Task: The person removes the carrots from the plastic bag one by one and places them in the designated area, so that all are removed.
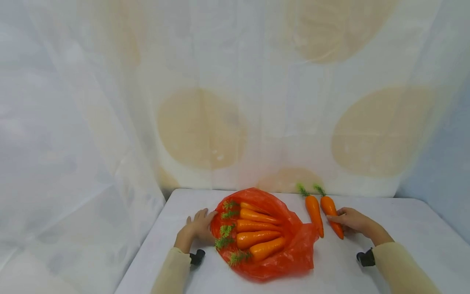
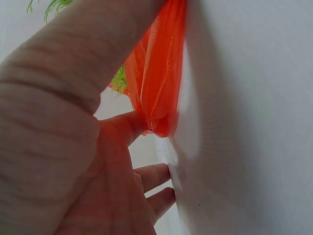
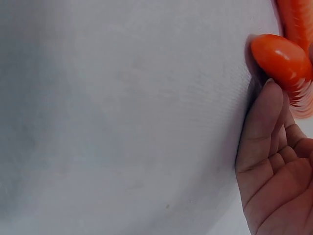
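A red plastic bag (image 1: 269, 267) lies on its side on the table with its mouth toward the left. Several carrots (image 1: 258, 237) with green tops are in it, leaves pointing at the mouth. My left hand (image 1: 201, 225) is at the bag's mouth; in the left wrist view the red rim (image 2: 156, 98) runs between thumb and index finger, other fingers spread. On the right, my right hand (image 1: 350, 219) grips a loose carrot (image 1: 328, 205) near its tip, fingers beside it in the right wrist view. A second loose carrot (image 1: 313, 208) lies just left of it.
The white table (image 1: 341, 269) has its back edge close behind the carrots. A pale curtain with tan circles (image 1: 202, 126) hangs behind, and more cloth hangs on both sides. Black straps with small devices (image 1: 197, 257) sit on both wrists.
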